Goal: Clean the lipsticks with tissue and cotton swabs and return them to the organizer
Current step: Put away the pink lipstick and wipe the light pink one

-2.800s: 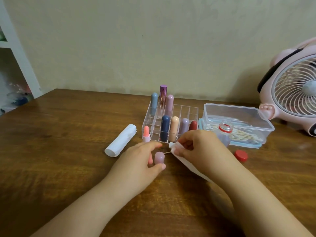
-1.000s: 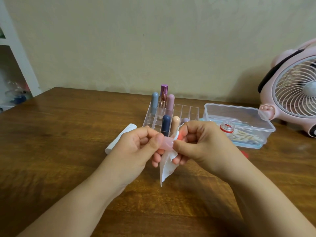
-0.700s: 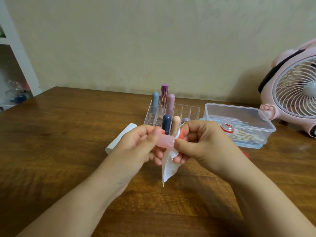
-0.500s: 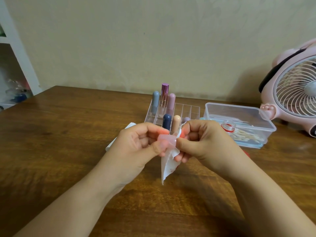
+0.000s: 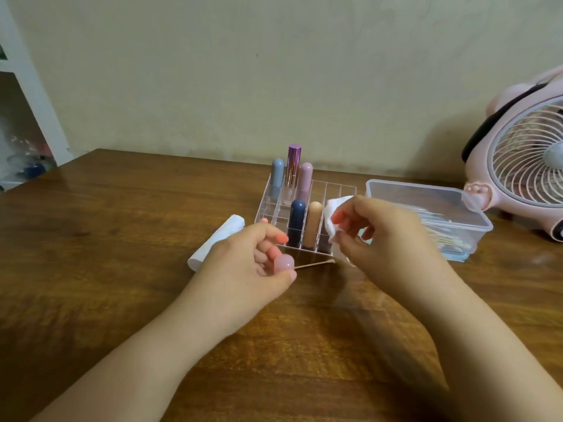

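Two hands hover over the table [image 5: 91, 269] in front of the organizer [image 5: 335, 190]. Left hand [image 5: 243, 269] pinches a pink cap [image 5: 284, 263] between thumb and fingers, low near the wood. Right hand [image 5: 384, 239], higher and apart from it, grips a crumpled tissue [image 5: 332, 214]. Between them a swab [image 5: 313, 264] lies on the table, and five lipsticks [image 5: 297, 223] stand in the organizer

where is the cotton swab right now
In the head view the cotton swab lies on the table just in front of the clear organizer, between the left hand and right hand.
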